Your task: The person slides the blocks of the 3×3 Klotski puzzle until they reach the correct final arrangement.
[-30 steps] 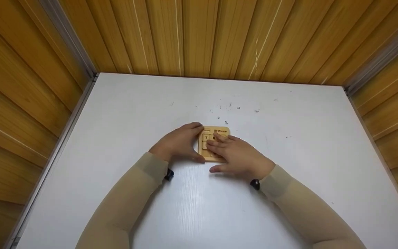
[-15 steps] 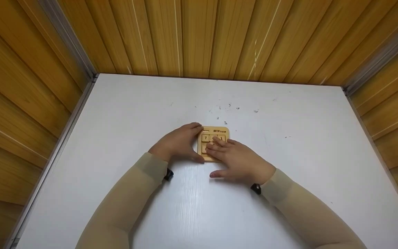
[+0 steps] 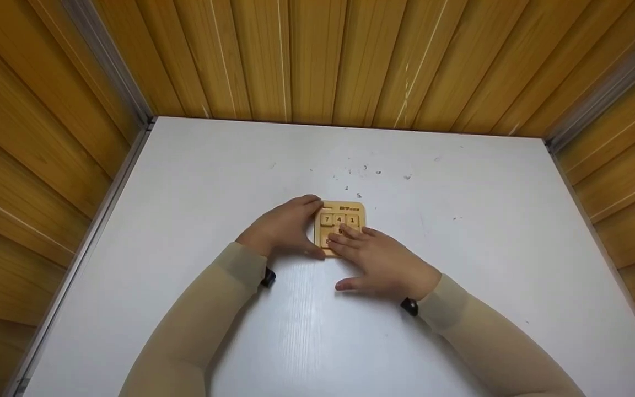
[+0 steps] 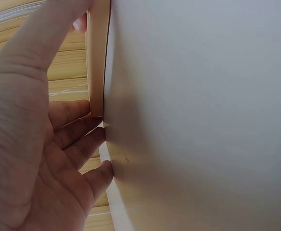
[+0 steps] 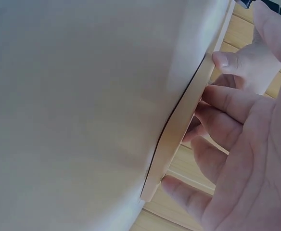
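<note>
A wooden number sliding puzzle (image 3: pixel 353 204) lies flat on the white table. Its far row reads 7, 4 and 1, the 4 tile (image 3: pixel 339 219) in the middle. My left hand (image 3: pixel 281 225) holds the puzzle by its left side, thumb at the near corner and fingers at the far one. In the left wrist view, the puzzle's edge (image 4: pixel 98 62) runs between thumb and fingers. My right hand (image 3: pixel 386 259) lies over the near right part, its extended fingertips touching the tiles. Its thumb points left, off the board. That hand hides several tiles.
The white table (image 3: pixel 229 160) has small dark marks (image 3: pixel 378 172) beyond the puzzle. Wood-look panels (image 3: pixel 317 60) enclose the back and both sides. A dark wrist device (image 3: pixel 409 306) sits at the right sleeve, another device (image 3: pixel 268 277) at the left.
My right hand has slid a little toward me, and a tile in the left column has moved nearer with it. The far row is now uncovered. My left hand stays put.
</note>
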{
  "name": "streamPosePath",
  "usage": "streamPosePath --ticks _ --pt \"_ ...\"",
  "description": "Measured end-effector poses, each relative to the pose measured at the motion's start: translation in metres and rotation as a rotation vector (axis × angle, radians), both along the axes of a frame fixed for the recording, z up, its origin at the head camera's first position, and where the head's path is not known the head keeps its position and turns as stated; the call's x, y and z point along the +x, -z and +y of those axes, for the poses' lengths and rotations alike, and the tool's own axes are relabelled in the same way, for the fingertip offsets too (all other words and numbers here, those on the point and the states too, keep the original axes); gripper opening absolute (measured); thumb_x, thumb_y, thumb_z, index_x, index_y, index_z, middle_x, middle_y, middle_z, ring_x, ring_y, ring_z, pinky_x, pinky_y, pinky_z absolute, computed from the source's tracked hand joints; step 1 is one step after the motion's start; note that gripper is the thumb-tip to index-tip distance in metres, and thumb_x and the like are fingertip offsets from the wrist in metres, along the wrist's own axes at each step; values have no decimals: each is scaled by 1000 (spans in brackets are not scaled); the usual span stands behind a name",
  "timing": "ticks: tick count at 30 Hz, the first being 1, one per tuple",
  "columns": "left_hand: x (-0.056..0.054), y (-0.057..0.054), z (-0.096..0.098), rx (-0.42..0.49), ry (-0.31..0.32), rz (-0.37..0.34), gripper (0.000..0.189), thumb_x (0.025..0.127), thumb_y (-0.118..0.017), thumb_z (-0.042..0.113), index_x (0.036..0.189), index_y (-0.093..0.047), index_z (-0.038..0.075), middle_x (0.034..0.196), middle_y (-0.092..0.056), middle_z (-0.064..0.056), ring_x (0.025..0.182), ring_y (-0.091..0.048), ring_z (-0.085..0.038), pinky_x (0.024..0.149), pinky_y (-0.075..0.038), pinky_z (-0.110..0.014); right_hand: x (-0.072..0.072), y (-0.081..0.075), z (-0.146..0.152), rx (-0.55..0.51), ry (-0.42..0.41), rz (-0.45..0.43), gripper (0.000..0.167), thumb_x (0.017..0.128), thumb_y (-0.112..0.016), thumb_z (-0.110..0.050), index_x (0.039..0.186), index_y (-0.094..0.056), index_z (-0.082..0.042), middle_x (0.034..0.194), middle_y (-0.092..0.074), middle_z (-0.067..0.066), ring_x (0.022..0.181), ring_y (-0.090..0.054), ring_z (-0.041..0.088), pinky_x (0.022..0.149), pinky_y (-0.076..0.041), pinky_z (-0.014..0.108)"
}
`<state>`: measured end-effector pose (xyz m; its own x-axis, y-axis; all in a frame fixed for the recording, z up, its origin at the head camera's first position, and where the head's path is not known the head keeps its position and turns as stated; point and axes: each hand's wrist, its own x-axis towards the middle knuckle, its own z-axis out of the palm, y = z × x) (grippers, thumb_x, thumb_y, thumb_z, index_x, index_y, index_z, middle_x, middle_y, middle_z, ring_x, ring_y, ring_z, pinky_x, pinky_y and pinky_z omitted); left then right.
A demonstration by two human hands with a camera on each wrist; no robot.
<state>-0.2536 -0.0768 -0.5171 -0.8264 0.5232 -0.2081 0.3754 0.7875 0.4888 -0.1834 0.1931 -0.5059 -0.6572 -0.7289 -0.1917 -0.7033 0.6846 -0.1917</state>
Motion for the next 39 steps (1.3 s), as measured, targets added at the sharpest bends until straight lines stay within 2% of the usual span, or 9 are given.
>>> streamPosePath --ticks 3,10,17,27,39 --pt "0 -1 -1 -3 -4 -1 132 76 -102 63 179 -35 15 188 -33 -1 176 -30 -25 144 -30 -43 1 0 0 8 5 -1 99 102 -60 -83 177 -40 -21 187 -32 -9 178 -22 24 144 -27 60" --pt "1 -1 1 0 0 -10 132 76 -102 62 179 -35 15 188 -33 -2 176 -31 -25 144 -30 -44 2 -3 2 12 -7 11 95 104 -59 -81 176 -44 -21 186 -35 -7 178 -24 26 144 -28 61" --pt "-1 0 2 -7 18 2 132 76 -102 62 178 -37 12 187 -36 -4 175 -34 -26 144 -31 -43 -13 -11 2 8 25 35 93 104 -62 -77 174 -47 -19 185 -39 -1 177 -28 29 142 -32 62" --pt "-2 0 0 -4 7 0 132 75 -101 66 179 -36 17 187 -34 -1 175 -32 -23 144 -32 -42 -38 -9 -4 -1 63 18 95 104 -63 -77 176 -44 -18 186 -37 -1 178 -25 30 143 -30 60" --pt "-2 1 -1 7 9 8 133 74 -102 66 178 -37 16 186 -36 -2 175 -33 -24 143 -33 -43 -45 -2 -8 -19 71 16 94 104 -59 -80 175 -45 -21 184 -39 -2 177 -26 27 143 -30 60"
